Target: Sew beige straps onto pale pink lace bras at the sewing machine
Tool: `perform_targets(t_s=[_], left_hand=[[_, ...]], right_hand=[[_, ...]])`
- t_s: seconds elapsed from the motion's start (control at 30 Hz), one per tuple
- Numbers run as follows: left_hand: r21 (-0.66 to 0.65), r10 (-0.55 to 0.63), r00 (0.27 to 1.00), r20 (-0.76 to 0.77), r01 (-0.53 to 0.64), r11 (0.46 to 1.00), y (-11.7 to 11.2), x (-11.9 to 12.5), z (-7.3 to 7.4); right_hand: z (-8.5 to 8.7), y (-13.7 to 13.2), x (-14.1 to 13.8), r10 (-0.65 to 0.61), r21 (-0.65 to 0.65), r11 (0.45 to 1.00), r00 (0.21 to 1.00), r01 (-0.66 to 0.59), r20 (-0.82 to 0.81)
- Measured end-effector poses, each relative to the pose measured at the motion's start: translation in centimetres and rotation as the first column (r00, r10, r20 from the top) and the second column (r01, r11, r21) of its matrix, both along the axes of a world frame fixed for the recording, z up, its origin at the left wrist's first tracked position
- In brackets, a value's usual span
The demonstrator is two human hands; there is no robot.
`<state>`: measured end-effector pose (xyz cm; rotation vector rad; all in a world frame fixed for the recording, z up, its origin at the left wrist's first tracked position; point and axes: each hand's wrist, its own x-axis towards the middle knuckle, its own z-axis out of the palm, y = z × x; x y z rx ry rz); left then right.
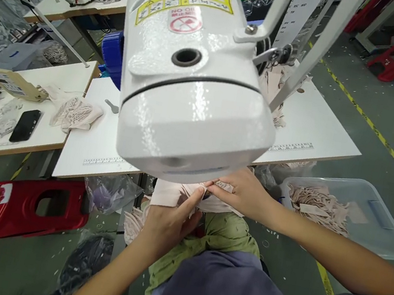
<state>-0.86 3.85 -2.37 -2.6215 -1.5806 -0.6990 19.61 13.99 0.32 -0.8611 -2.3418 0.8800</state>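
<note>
A white sewing machine head point(193, 122) fills the middle of the view and hides the needle area behind it. Just below its front end, my left hand point(169, 220) is closed on a pale pink fabric piece point(167, 194), thumb on top. My right hand point(245, 193) pinches the same pale fabric from the other side, its fingertips close to my left thumb. More gathered pale strips point(134, 222) hang beside my left wrist. A green cloth point(232, 233) lies over my lap beneath both hands.
On the right stands a clear plastic bin point(376, 220) with pale fabric pieces in it. A red stool point(22, 209) is at the lower left. The white table point(97, 127) bears a small fabric bundle point(77, 113); a black phone point(26, 125) lies on the neighbouring table.
</note>
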Motion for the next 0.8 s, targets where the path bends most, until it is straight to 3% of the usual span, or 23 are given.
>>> perform_targets(t_s=[0.17, 0.27, 0.4, 0.5, 0.6, 0.67, 0.73, 0.8], left_hand=[[-0.002, 0.045, 0.999, -0.023, -0.045, 0.999, -0.2, 0.8, 0.3], [-0.010, 0.079, 0.994, -0.071, -0.079, 0.997, -0.5, 1.1, 0.4], [-0.007, 0.054, 0.997, -0.052, -0.055, 0.998, -0.5, 0.3, 0.4], [-0.006, -0.062, 0.997, -0.051, 0.062, 0.998, 0.2, -1.0, 0.6], [-0.010, -0.136, 0.987, -0.086, 0.136, 0.991, 0.9, -1.9, 0.9], [0.006, -0.096, 0.990, -0.102, 0.097, 0.995, 1.0, -1.8, 1.0], [0.017, -0.030, 0.996, -0.090, 0.031, 0.999, 0.8, -1.1, 1.0], [0.021, 0.018, 0.998, -0.064, -0.017, 1.000, 0.4, -0.2, 1.0]], right_hand=[[0.0, -0.3, -0.1, -0.014, 0.041, 0.999, 1.000, 0.014, 0.002], [-1.4, -1.0, 0.3, -0.025, 0.206, 0.978, 0.997, 0.040, -0.072], [-2.6, -1.2, 0.9, 0.057, 0.478, 0.878, 0.997, -0.026, -0.051], [-2.3, -0.9, 0.9, 0.048, 0.579, 0.815, 0.999, -0.034, -0.009], [-2.0, -1.1, 0.9, 0.004, 0.518, 0.855, 0.998, -0.034, 0.058], [-2.0, -1.6, 1.1, -0.015, 0.405, 0.914, 0.998, -0.013, 0.065], [-2.4, -2.2, 1.2, -0.042, 0.206, 0.978, 0.999, 0.044, -0.014], [-2.9, -2.5, 1.1, -0.130, -0.096, 0.988, 0.985, 0.119, -0.116]])
